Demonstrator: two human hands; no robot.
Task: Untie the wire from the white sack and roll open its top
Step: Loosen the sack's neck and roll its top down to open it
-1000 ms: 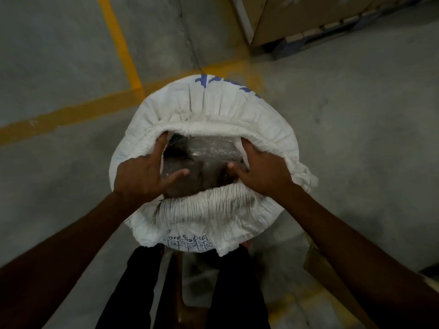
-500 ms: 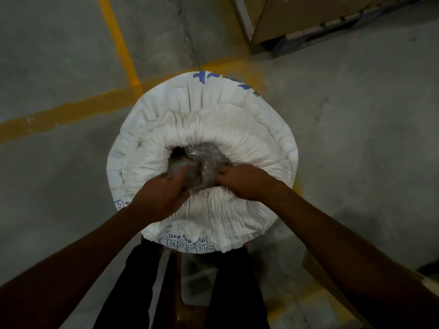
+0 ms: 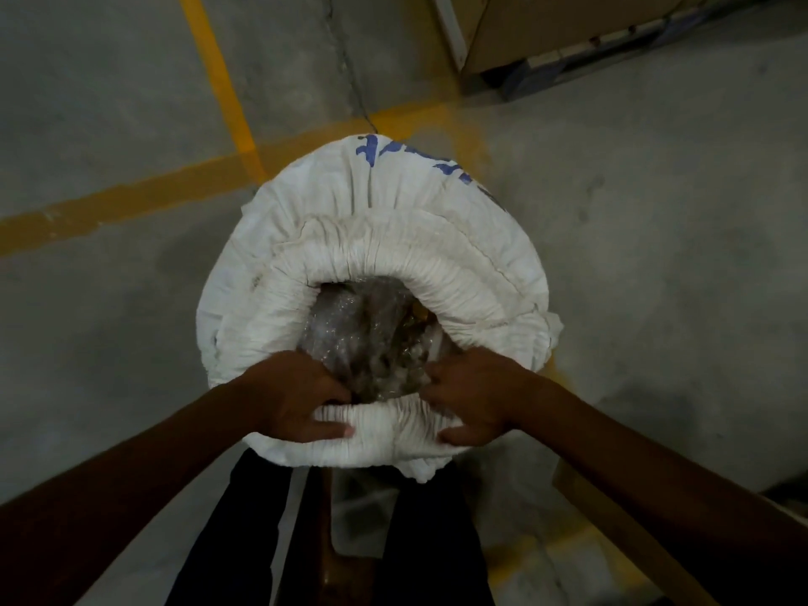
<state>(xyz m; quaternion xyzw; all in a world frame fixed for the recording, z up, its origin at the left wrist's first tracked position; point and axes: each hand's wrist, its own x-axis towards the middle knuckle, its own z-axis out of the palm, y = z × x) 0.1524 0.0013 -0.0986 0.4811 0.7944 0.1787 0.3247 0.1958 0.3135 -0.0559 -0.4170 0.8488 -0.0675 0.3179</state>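
Note:
The white sack (image 3: 393, 220) stands upright on the floor in front of me, blue print on its far side. Its top is rolled outward into a thick pleated rim (image 3: 384, 264) around an open mouth. Inside shows a clear plastic liner (image 3: 367, 338) over dark contents. My left hand (image 3: 297, 400) grips the near rim at the left, thumb under the roll, fingers inside. My right hand (image 3: 476, 395) grips the near rim at the right in the same way. No wire is visible.
Grey concrete floor with yellow painted lines (image 3: 218, 80) runs behind and left of the sack. Cardboard boxes on a pallet (image 3: 568, 32) stand at the top right. A brown board edge (image 3: 621, 522) lies at the lower right. My dark trouser legs (image 3: 245, 540) are below the sack.
Both hands moved from the bunched liner at the mouth's centre down to the near rim and took hold of it. The mouth is wider, with more liner showing.

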